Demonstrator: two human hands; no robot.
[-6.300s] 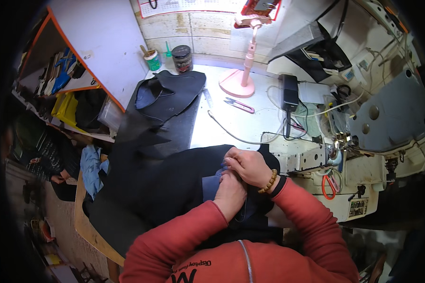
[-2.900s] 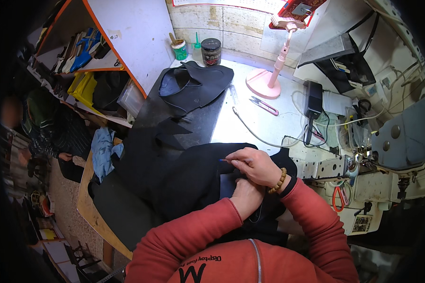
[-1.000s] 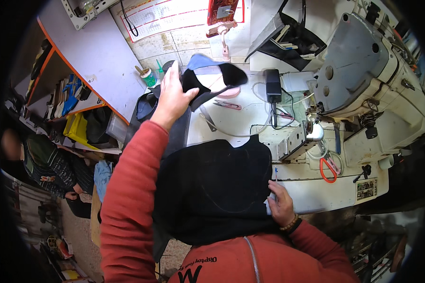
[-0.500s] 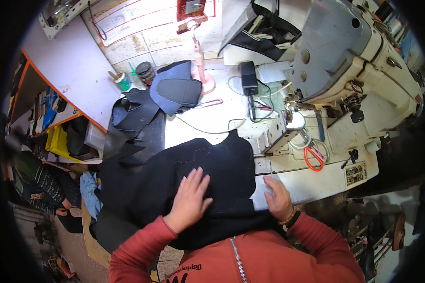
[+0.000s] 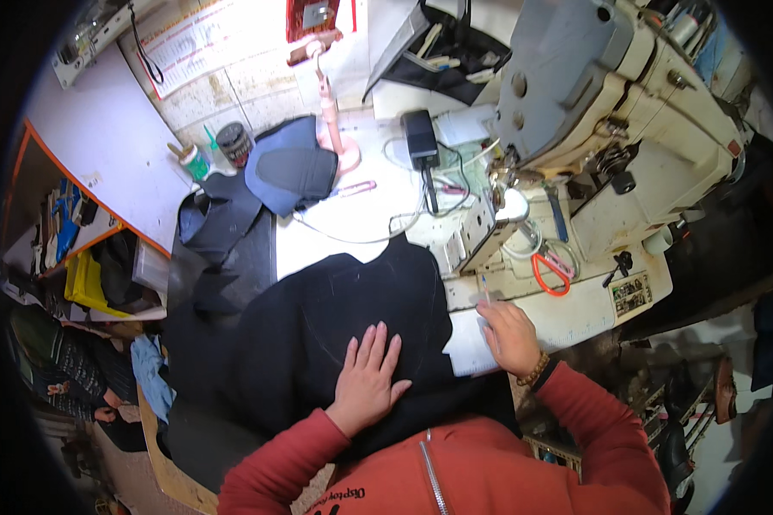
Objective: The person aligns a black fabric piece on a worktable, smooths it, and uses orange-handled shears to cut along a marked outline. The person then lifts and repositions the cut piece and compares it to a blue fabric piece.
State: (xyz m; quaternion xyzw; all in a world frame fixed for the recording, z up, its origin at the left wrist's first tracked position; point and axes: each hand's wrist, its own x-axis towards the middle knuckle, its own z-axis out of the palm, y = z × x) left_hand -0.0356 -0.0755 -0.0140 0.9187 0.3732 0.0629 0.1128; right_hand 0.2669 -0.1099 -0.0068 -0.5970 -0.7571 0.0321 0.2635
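Big black soft cloth with thin pale curved lines [image 5: 365,287]: middle of frame, down to bottom. Left hand [image 5: 368,382] flat on cloth, just below middle, fingers a bit apart. Right hand [image 5: 511,337], right of middle, holds thin pen with blue tip [image 5: 486,290], fingers close together around it, beside cloth's right edge. Blue-and-black curved cloth piece [image 5: 294,167]: upper left of middle. Scissors with orange handle [image 5: 551,276]: right. Big grey-and-cream sewing machine [image 5: 567,81]: upper right.
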